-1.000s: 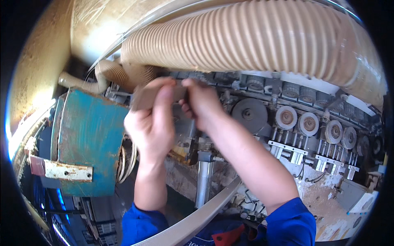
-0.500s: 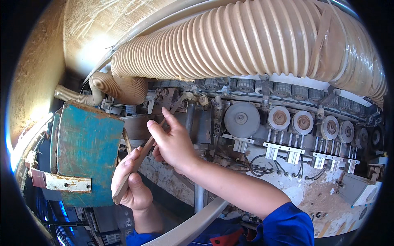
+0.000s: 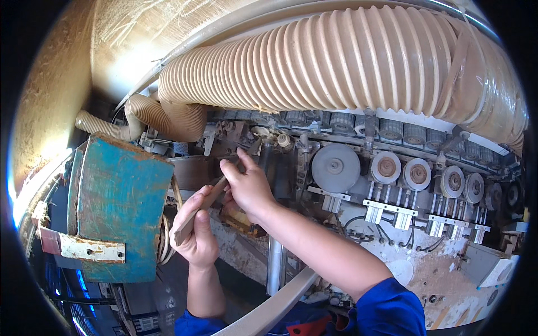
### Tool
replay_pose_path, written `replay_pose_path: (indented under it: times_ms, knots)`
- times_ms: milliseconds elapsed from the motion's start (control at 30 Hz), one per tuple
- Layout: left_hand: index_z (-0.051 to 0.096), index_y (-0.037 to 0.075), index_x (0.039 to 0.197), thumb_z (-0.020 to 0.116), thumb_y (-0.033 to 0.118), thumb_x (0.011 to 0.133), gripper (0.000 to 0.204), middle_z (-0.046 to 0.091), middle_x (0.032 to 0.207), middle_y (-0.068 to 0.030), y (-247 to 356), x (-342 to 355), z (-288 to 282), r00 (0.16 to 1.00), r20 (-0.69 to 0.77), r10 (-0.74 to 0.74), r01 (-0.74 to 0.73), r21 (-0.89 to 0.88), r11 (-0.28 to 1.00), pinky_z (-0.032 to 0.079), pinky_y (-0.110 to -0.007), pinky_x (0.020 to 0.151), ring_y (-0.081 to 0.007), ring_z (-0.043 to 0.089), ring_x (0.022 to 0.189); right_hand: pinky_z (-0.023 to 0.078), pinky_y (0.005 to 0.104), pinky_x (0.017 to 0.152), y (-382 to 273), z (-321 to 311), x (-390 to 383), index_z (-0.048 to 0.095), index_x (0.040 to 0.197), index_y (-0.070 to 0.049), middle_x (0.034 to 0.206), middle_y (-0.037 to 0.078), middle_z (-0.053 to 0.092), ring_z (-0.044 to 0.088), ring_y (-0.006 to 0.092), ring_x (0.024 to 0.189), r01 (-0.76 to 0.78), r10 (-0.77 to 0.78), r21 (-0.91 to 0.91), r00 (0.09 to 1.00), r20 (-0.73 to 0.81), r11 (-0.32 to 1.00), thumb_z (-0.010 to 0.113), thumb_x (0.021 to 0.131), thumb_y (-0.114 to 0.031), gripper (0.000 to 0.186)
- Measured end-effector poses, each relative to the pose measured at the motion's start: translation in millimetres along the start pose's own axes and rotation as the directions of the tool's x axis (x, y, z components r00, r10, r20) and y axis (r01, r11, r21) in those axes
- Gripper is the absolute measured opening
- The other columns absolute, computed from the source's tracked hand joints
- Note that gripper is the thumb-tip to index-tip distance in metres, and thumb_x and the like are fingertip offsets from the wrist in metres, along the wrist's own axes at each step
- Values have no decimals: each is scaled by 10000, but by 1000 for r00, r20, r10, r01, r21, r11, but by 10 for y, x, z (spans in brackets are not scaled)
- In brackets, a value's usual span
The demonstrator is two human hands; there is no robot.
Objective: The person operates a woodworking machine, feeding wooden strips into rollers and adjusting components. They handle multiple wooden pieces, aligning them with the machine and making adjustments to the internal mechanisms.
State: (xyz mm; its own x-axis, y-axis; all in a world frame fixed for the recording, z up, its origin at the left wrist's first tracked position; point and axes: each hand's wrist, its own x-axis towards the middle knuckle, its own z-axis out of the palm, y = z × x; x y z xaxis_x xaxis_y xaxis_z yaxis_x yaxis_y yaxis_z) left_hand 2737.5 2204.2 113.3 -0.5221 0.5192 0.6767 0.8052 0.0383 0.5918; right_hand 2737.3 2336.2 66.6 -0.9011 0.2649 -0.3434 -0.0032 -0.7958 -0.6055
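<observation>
brown strip [image 3: 212,198]: partly behind right hand [image 3: 249,187] | pale rail [image 3: 272,305]: cut off below

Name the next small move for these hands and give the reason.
Probably a slight turn of the brown strip to view another side: the left hand holds its lower part, the right hand is on its upper part, and it slants in the air, apart from the large grey disc to the right.

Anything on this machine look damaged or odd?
Yes: at left, the teal cover is scratched and browned along its edges; at lower right, the pale machine panel is blotched brown, its paint apparently worn.
</observation>
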Motion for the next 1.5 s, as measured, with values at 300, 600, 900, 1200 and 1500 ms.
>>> replay_pose_path:
  times_ms: [300, 600, 900, 1200, 1500]
  knots:
    - [615, -26, 1223, 522, 75, 1043, 227, 672, 1214, -205, -202, -65, 96, 997, -58, -57, 59, 34, 998, 482, -445, 1038, -291, 653, 1130, 428, 274, 408, 74, -49, 240, 327, 1568, -109, 670, 25, 557, 528, 112, 486, 32, -40, -127, 997, -63, 991, 665, 963, -325, 725]
    - [617, -19, 1207, 516, 88, 1048, 217, 661, 1229, -209, -387, -126, 67, 986, -115, -125, 117, -74, 990, 484, -477, 1050, -305, 643, 1154, 422, 273, 413, 149, -4, 318, 346, 1552, -75, 698, 43, 574, 523, 115, 494, 67, -76, -103, 993, -91, 992, 661, 958, -288, 706]
    - [639, -24, 1165, 620, 61, 989, 196, 674, 1216, -233, -455, -218, -190, 990, 126, -66, 91, -208, 974, 477, -487, 1064, -354, 636, 1195, 461, 268, 448, 435, -22, 279, 214, 1585, -105, 807, 51, 622, 580, 110, 595, 120, -121, -12, 988, -92, 993, 575, 997, -175, 693]
    - [552, 14, 1158, 595, 76, 1006, 169, 670, 1162, -210, -442, -43, -45, 979, -30, -202, 185, -296, 937, 450, -476, 1101, -358, 613, 1208, 476, 270, 465, 431, 164, 350, 234, 1559, -109, 850, 61, 630, 591, 120, 615, 170, -135, 247, 979, -152, 954, 583, 1008, -171, 656]
    - [476, 11, 1234, 579, -46, 956, 301, 680, 1110, -149, -297, 340, 306, 898, -251, -362, 263, -353, 898, 505, -398, 1011, -246, 649, 1127, 523, 296, 547, 448, 230, 581, 444, 1347, -77, 924, 97, 648, 624, 151, 730, 320, -296, 249, 946, -131, 914, 503, 1030, -128, 327]
